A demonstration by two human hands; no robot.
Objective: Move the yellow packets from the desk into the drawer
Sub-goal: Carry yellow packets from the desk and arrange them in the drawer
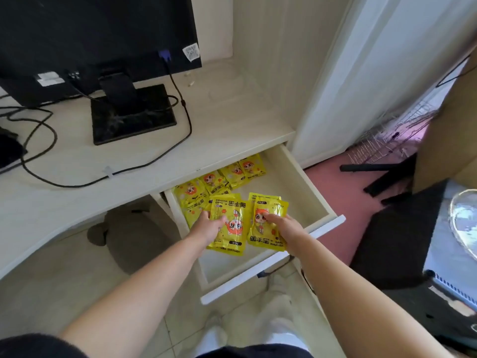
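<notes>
Both forearms extend from the bottom of the view toward the drawer point(318, 193), which is pulled out beneath the desk point(227, 130).

1. Hands. I see the left hand point(208, 228) gripping the left stack of packets point(231, 224) at its left edge, thumb on top and fingers curled beneath. The right hand point(287, 229) grips the right stack of packets point(267, 228) at its right edge, with a finger lying across the printed face. Both stacks sit side by side, almost touching, within the drawer's outline. I cannot tell whether they rest on the drawer floor or are held just above it.

2. Drawer contents. Beyond the hands, a row of packets point(232, 174) lies overlapped along the back of the drawer, partly tucked under the desk edge. The near and right-hand parts of the drawer floor are bare.

3. Desk. Further back I see a monitor point(98, 32) on its stand and a black cable point(189, 125). No yellow packet shows on the visible desk surface; its left end is cut off by the frame.

Assessment: I judge the task nearly complete. Remaining work appears to be releasing both stacks, subject to the unseen part of the desk.
</notes>
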